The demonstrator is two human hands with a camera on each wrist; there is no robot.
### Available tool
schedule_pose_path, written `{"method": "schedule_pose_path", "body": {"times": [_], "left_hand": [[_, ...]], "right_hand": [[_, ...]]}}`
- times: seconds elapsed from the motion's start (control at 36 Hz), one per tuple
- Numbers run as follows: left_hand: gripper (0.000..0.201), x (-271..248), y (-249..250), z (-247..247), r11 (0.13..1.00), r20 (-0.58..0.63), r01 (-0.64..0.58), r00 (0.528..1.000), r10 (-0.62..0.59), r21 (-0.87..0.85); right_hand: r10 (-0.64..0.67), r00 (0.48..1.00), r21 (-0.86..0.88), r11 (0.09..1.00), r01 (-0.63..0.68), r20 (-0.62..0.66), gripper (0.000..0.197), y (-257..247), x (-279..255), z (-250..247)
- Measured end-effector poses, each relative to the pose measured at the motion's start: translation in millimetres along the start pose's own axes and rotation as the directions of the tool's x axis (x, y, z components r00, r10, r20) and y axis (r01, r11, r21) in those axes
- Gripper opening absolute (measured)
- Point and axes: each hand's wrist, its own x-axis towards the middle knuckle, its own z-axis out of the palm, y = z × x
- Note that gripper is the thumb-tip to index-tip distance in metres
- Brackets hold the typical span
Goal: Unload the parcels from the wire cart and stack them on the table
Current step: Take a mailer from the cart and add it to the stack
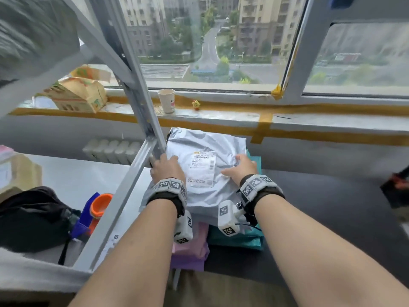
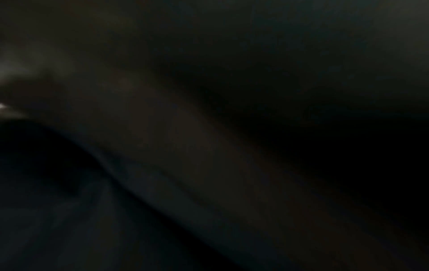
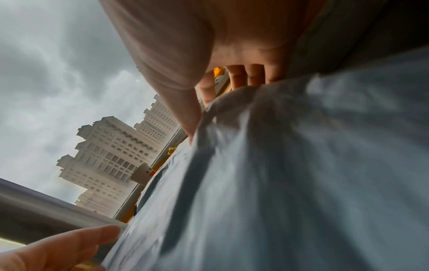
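Observation:
A grey plastic parcel (image 1: 205,147) with a white shipping label lies on top of a stack on the dark table (image 1: 321,207). Under it lie a pink and purple parcel (image 1: 192,251) and a teal parcel (image 1: 239,240). My left hand (image 1: 166,166) holds the grey parcel's left edge beside the shelf post, its fingers bent over the edge and mostly hidden. My right hand (image 1: 238,167) rests on the parcel's right side. In the right wrist view its fingers (image 3: 239,77) press into the crumpled grey parcel (image 3: 278,183) with the thumb spread apart. The left wrist view is dark. No wire cart shows.
A grey metal shelf post (image 1: 141,103) slants just left of the parcel. The white shelf holds a black bag (image 1: 33,218) and a blue and orange tape dispenser (image 1: 97,209). On the window sill stand a paper cup (image 1: 166,100), a yellow toy (image 1: 196,105) and a carton (image 1: 77,94).

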Motion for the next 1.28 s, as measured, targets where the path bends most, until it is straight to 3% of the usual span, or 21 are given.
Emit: {"method": "schedule_pose_path", "body": {"times": [0.14, 0.36, 0.42, 0.64, 0.92, 1.08, 1.28], "left_hand": [[0.024, 6.5, -1.0, 14.5, 0.994, 0.008, -0.098, 0.995, 0.097, 0.042], [0.032, 21.0, 8.4, 30.4, 0.994, 0.127, -0.014, 0.991, 0.028, -0.108], [0.038, 23.0, 12.2, 35.3, 0.996, 0.184, 0.018, 0.983, -0.001, -0.090], [0.031, 27.1, 10.0, 56.5, 1.000, 0.311, -0.026, 0.950, 0.026, -0.006], [0.031, 23.4, 10.8, 67.0, 1.000, 0.312, 0.010, 0.950, -0.003, -0.018], [0.034, 21.9, 15.4, 57.4, 1.000, 0.293, -0.006, 0.956, -0.003, 0.028], [0.038, 17.4, 26.0, 41.6, 0.996, 0.154, -0.054, 0.987, 0.043, 0.067]], "right_hand": [[-0.023, 1.000, -0.025, 0.999, 0.023, -0.012, 0.065, -3.0, 10.4, 2.8], [-0.090, 0.992, -0.141, 0.985, 0.102, 0.090, 0.058, -7.2, 32.9, 12.0], [-0.079, 0.989, -0.168, 0.981, 0.100, 0.126, 0.059, -5.8, 36.3, 14.6], [-0.055, 0.988, -0.215, 0.973, 0.086, 0.146, 0.060, 9.5, 49.9, 27.3], [-0.055, 0.984, -0.246, 0.965, 0.096, 0.169, 0.059, 15.4, 56.8, 26.7], [-0.060, 0.987, -0.176, 0.981, 0.086, 0.148, 0.058, 10.2, 50.3, 22.0], [-0.060, 0.994, -0.165, 0.983, 0.074, 0.092, 0.053, 3.2, 38.4, 6.9]]}}
